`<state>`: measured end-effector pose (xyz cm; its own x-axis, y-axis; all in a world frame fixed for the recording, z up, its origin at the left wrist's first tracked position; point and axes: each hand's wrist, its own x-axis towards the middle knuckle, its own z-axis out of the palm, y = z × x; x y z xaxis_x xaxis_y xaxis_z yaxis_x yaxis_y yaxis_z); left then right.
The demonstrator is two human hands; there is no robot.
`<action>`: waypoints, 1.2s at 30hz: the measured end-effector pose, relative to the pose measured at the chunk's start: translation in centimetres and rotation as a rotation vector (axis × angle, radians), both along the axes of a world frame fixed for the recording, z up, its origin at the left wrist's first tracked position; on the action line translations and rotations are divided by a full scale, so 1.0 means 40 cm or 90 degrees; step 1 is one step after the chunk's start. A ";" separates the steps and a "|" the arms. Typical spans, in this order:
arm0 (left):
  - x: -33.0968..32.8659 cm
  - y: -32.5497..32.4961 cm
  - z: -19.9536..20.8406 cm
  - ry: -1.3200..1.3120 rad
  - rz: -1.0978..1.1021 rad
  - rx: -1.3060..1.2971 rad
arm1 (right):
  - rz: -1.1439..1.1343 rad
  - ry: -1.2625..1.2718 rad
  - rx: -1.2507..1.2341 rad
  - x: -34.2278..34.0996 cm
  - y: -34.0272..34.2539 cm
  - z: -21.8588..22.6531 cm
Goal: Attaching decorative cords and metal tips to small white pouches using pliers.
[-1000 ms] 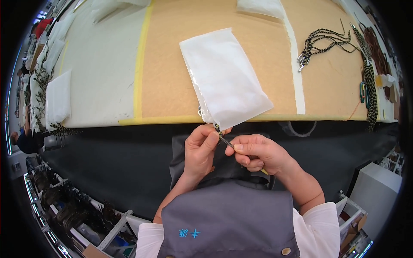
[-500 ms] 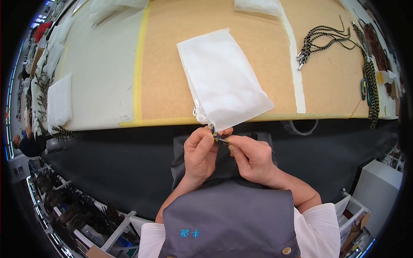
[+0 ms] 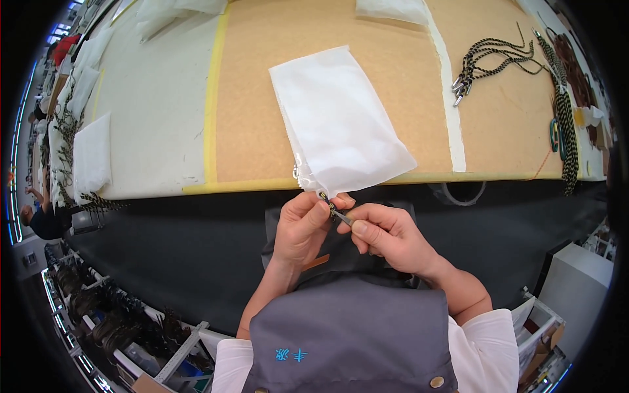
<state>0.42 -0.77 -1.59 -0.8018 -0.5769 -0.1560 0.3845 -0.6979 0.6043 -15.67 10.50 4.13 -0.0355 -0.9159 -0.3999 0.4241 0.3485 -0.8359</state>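
My left hand [image 3: 300, 226] is closed, pinching a short black-and-yellow cord [image 3: 329, 202] just below the table's front edge. My right hand [image 3: 391, 241] is closed too, its thumb and fingers gripping a slim silver metal piece [image 3: 343, 217] that meets the cord. It resembles a cord's metal tip, but most of it is hidden by the fingers. Just beyond both hands, a stack of white translucent bags [image 3: 341, 118] lies on the table, its near corner overhanging the edge. The cord comes out at that corner; how it is fastened there cannot be made out.
Black-and-yellow cords with silver tips [image 3: 495, 59] lie at the far right, beside a long cord bundle [image 3: 565, 131] and green-handled scissors [image 3: 555, 135]. More white bags [image 3: 92, 160] sit at the table's left. A clear ring [image 3: 464, 196] hangs below the front edge.
My right hand has rolled and shifted slightly down and right, so more of the silver piece shows. My left hand has barely moved. A brown strip now shows beside my left wrist.
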 end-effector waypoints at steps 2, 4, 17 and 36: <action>0.000 0.008 0.001 -0.006 0.012 0.002 | 0.024 -0.155 0.068 -0.023 -0.003 0.009; -0.002 0.012 0.004 -0.010 0.022 0.004 | 0.046 -0.309 0.135 -0.036 -0.003 0.010; -0.020 0.032 0.035 -0.060 0.087 -0.036 | -0.094 0.733 -0.273 0.026 -0.008 -0.016; -0.032 0.038 0.045 -0.043 0.088 -0.089 | -0.021 0.513 -0.136 0.005 -0.023 0.060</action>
<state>-0.88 0.74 0.20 -0.7044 -0.7000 -0.1180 0.4256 -0.5495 0.7190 -15.48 9.59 6.51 -0.2647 -0.9625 -0.0590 -0.3246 0.1466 -0.9344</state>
